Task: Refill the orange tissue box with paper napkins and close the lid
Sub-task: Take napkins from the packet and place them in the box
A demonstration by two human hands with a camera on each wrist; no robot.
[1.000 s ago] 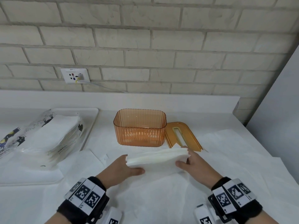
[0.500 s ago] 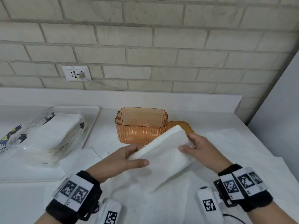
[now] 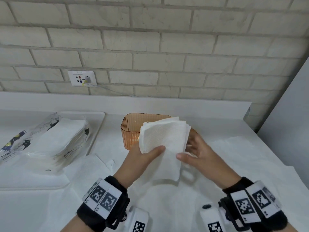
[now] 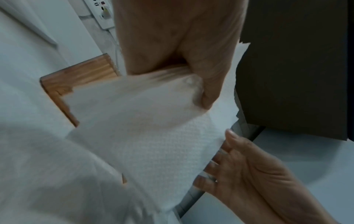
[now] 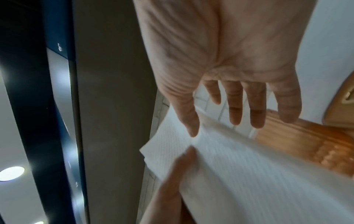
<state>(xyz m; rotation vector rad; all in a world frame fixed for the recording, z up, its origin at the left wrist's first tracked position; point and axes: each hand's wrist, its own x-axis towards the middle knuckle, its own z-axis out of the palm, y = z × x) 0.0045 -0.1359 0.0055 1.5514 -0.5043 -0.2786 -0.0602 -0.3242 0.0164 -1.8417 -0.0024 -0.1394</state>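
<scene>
Since half a second ago the one stack of napkins point(image 3: 164, 144) has swung from a slanted, nearly flat lie to an upright one, and it now stands lifted above the counter point(image 3: 250, 164), directly in front of the single orange tissue box point(image 3: 129, 131), covering most of the box's front and right side. Both hands have risen with it. One left hand point(image 3: 142, 162) pinches the stack at its lower left corner, thumb across the near face and fingers curled behind; the left wrist view shows the thumb pressing into the paper. One right hand point(image 3: 199, 154) is spread, its fingers straight and slightly apart: the thumb lies on the near face at the right edge and the fingers reach behind the stack, though whether they actually touch the back of the paper is hard to tell. The box stands open-topped on the counter near the back ledge. Its one orange lid point(image 3: 194, 131) shows only as a sliver at the stack's right edge, beside the box.

At the left, one white tray point(image 3: 98, 118) holds one opened napkin packet point(image 3: 50, 141). Loose white paper sheets point(image 3: 167, 206) lie spread on the counter under the hands. One wall socket point(image 3: 82, 78) with a cable plugged in sits in the brick wall.
</scene>
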